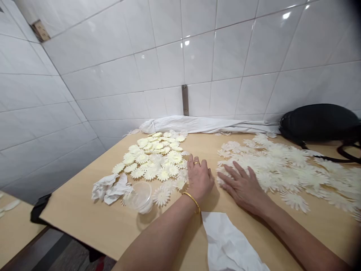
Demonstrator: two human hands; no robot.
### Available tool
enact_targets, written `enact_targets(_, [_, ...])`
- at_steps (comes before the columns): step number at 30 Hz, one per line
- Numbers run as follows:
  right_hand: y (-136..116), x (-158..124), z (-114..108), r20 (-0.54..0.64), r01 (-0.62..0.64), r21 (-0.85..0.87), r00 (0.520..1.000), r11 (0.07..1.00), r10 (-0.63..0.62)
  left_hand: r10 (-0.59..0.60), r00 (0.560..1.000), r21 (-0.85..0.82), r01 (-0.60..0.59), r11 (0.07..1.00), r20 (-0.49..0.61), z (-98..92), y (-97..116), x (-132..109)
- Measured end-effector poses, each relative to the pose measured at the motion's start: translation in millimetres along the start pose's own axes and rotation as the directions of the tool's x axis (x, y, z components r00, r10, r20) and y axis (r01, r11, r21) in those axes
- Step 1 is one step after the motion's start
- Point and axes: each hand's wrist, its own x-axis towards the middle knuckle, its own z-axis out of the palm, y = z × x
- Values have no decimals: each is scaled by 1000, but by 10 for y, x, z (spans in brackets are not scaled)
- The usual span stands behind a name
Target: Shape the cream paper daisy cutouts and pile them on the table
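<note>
My left hand (199, 177), with a ring and a gold bangle, rests palm down on the wooden table (93, 222), fingers together and stretched out, at the right edge of a pile of pale yellow paper flowers (156, 160). My right hand (243, 187) lies flat with fingers spread, its fingertips on the left edge of a wide spread of white paper flowers (284, 165). Neither hand holds anything.
A clear plastic cup (140, 197) lies beside crumpled white paper (109, 187) at the left. White tissue (229, 244) lies at the near edge. A rolled white cloth (203, 124) runs along the tiled wall. A black bag (320, 122) sits at the back right.
</note>
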Motion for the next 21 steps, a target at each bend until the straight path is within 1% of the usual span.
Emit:
enact_targets(3, [137,14,68,-68,-161,-123,986,979,153,-106,993,125,98,987,58,2,-37,1])
enact_targets(5, [193,25,48,-125,-247,-173,966,953,227,-92,990,130,77,988,110,31,-29,-26])
enact_targets(6, [204,31,21,-156,-278,-184,955,943,251,-49,989,101,35,994,141,50,-14,-47])
enact_targets(7, [203,38,-14,-190,-302,-186,945,935,268,23,984,45,-31,998,175,72,8,-70])
enact_targets(9, [174,55,-95,-253,-324,-168,927,931,277,210,953,-138,-183,973,218,113,58,-117])
enact_targets(10, [149,64,-137,-276,-313,-149,924,938,264,287,935,-241,-235,942,208,129,79,-135])
enact_targets(11, [120,72,-176,-288,-281,-126,928,951,236,331,927,-330,-261,907,177,139,95,-148])
enact_targets(12, [88,78,-210,-287,-229,-101,938,968,192,337,932,-395,-261,881,135,143,104,-154])
enact_targets(14, [23,78,-248,-242,-73,-54,969,996,58,260,965,-437,-217,873,39,128,102,-146])
enact_targets(16, [-29,62,-238,-151,95,-15,984,995,-96,174,984,-377,-174,910,-34,85,92,-118])
enact_targets(17, [-44,50,-213,-102,153,0,983,988,-152,150,987,-317,-159,935,-54,57,91,-98])
enact_targets(18, [-46,36,-178,-58,185,8,981,983,-184,136,989,-242,-147,959,-60,26,96,-72])
enact_targets(19, [-36,24,-135,-26,189,5,982,982,-188,129,990,-159,-135,978,-50,-3,107,-40])
enact_targets(21, [18,8,-45,-3,123,-30,992,992,-123,102,995,20,-101,995,-5,-53,134,53])
